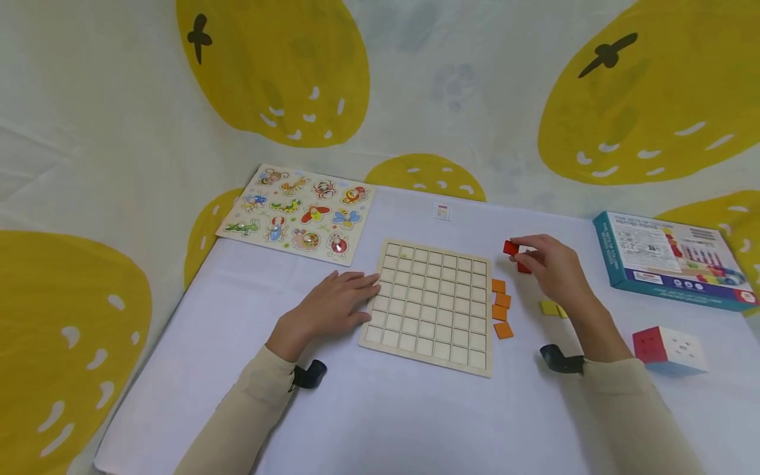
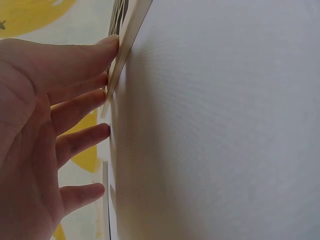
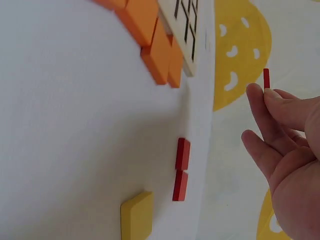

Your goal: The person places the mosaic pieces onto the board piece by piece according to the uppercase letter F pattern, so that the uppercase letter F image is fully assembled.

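Observation:
A wooden grid board (image 1: 430,307) with square cells lies in the middle of the white table. My left hand (image 1: 332,307) rests at its left edge, fingers spread; in the left wrist view the thumb (image 2: 85,57) touches the board's side. Raised off the table, my right hand (image 1: 555,267) pinches a red square tile (image 3: 266,78) between thumb and fingertips. Below it, two more red tiles (image 3: 181,170) lie on the cloth in the right wrist view. Several orange tiles (image 1: 499,312) lie along the board's right edge. Yellow tiles (image 1: 549,308) lie partly behind my right forearm.
An insect picture puzzle (image 1: 297,214) is at the back left. A small printed card (image 1: 442,211) lies behind the board. At the right are a teal-edged game box (image 1: 673,257) and a cube puzzle (image 1: 667,349). A fruit-patterned cloth (image 1: 451,86) hangs behind the table.

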{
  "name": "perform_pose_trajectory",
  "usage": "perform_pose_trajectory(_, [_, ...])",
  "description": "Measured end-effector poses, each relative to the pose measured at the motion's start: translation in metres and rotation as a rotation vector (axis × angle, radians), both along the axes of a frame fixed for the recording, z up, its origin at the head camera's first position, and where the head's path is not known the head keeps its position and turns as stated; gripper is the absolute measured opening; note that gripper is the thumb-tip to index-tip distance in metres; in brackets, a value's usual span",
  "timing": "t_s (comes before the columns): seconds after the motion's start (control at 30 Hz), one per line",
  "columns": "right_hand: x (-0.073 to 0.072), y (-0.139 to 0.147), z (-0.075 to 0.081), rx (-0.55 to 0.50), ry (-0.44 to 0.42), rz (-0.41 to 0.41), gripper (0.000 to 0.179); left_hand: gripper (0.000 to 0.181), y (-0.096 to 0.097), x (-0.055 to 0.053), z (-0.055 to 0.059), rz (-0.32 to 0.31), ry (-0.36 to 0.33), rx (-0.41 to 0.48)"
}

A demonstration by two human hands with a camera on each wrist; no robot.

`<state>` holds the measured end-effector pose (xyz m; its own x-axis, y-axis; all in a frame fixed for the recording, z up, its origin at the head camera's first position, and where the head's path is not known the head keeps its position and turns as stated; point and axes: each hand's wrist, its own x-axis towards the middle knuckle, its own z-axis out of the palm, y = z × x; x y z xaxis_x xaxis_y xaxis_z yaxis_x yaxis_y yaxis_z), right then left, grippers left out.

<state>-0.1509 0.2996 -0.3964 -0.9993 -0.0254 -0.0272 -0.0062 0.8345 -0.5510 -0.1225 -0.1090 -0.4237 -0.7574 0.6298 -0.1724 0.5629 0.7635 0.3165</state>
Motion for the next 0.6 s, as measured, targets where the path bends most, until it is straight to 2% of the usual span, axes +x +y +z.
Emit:
perform_pose_trajectory(0.33, [0.003,-0.011,-0.004,-0.19,0.03,0.05,0.037,0.061,0.0,-0.001,0.0,0.003,-0.005,-0.008])
perform_pose_trajectory(0.6, [0.001,-0.028,-0.001,-0.265,-0.021,0.055,0.037,0.061,0.001,-0.002,0.0,0.008,-0.005,-0.011])
